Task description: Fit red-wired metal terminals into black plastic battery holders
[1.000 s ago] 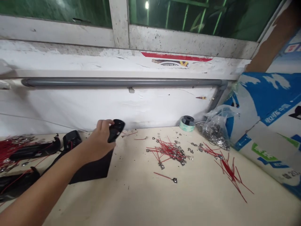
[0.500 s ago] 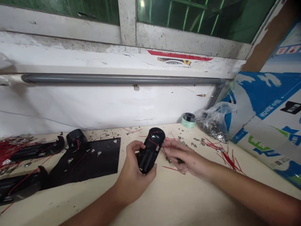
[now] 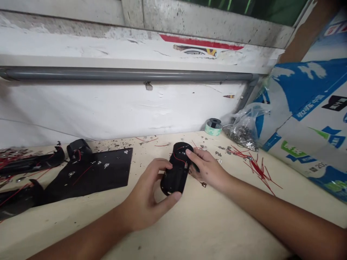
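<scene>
A black plastic housing (image 3: 175,175) with a rounded top end and a thin red wire across it is held above the table. My left hand (image 3: 151,195) grips its left side and lower end, fingers at the left edge and thumb at the bottom. My right hand (image 3: 207,168) is at the upper right side, its thumb on the rounded end. A dark object, only partly visible, is tucked under the fingers of my right hand. Just below that hand a small metal piece (image 3: 203,184) shows.
Black housings (image 3: 21,196) with red wires and a black sheet (image 3: 108,173) lie left. At the back right are a tape roll (image 3: 213,127), a plastic bag of metal parts (image 3: 242,135), red wires (image 3: 258,169) and a blue-white box (image 3: 306,119).
The view has tilted down and shifted. My right hand has moved in against the housing, its thumb now on the rounded end. My left hand still holds the housing.
</scene>
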The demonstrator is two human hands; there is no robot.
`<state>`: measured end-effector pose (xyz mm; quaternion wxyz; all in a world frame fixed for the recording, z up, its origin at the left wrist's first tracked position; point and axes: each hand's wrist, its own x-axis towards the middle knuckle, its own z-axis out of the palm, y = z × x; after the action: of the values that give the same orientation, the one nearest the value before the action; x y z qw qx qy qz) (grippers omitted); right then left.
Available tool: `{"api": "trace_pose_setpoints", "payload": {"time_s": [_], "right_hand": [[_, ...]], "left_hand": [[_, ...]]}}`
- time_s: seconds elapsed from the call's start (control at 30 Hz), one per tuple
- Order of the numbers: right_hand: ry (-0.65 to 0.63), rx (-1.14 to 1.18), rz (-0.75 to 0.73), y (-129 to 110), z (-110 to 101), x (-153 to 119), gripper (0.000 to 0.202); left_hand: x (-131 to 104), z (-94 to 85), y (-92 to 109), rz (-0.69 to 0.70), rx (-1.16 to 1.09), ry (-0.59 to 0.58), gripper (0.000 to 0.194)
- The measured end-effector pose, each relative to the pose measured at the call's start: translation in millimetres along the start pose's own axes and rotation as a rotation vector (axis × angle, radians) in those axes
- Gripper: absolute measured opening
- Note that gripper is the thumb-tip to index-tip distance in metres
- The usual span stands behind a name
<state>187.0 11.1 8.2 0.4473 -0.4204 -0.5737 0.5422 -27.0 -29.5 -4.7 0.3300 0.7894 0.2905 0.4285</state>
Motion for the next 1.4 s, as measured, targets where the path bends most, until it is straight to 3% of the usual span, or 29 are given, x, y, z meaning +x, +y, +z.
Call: {"api": "trace_pose_setpoints", "payload": {"time_s": [0.07, 0.17, 0.27, 0.37, 0.5, 0.63, 0.77, 0.97, 1.1, 1.23, 1.4], "right_hand": [[-0.027, -0.044, 0.017, 2.2, -5.5, 3.5, 0.044], [-0.043, -0.098, 0.048, 5.0, -10.2, 5.3, 0.047], [-0.055, -0.137, 0.073, 5.0, -10.2, 4.0, 0.047], [-0.091, -0.192, 0.065, 3.0, -8.7, 2.0, 0.047], [-0.142, -0.263, -0.055, 0.5, -8.0, 0.5, 0.042], [-0.203, -0.301, -0.179, -1.8, -3.9, -1.2, 0.034], [-0.213, -0.337, -0.259, -2.6, 4.1, -4.1, 0.028], [-0.225, -0.369, -0.256, 4.1, 8.9, -4.9, 0.026], [-0.080, -0.382, -0.208, 3.8, 5.7, -7.1, 0.031], [-0.043, -0.321, -0.221, -0.3, 5.0, -12.1, 0.018], [-0.175, -0.073, -0.204, -1.3, 12.3, -17.7, 0.020]], "left_hand": [[0.4, -2.7, 0.0, 0.042, -0.028, -0.076, 0.032], [1.9, -7.2, -3.7, 0.140, 0.106, -0.092, 0.038], [6.3, -14.2, -2.7, 0.415, 0.449, -0.203, 0.044], [12.6, -20.9, 8.5, 0.639, 0.757, -0.273, 0.035], [16.1, -23.8, 20.1, 0.745, 0.789, -0.281, 0.028], [10.4, -15.2, 8.8, 0.631, 0.585, -0.191, 0.029], [6.1, 1.0, -2.2, 0.366, 0.309, -0.018, 0.025], [8.7, 6.2, 0.9, 0.103, 0.141, 0.008, 0.012], [9.2, 4.0, 1.3, -0.115, 0.087, 0.019, 0.019], [10.4, 4.4, 3.1, -0.215, 0.017, 0.090, 0.022], [12.3, 5.8, 4.5, -0.220, -0.020, 0.089, 0.019]]}}
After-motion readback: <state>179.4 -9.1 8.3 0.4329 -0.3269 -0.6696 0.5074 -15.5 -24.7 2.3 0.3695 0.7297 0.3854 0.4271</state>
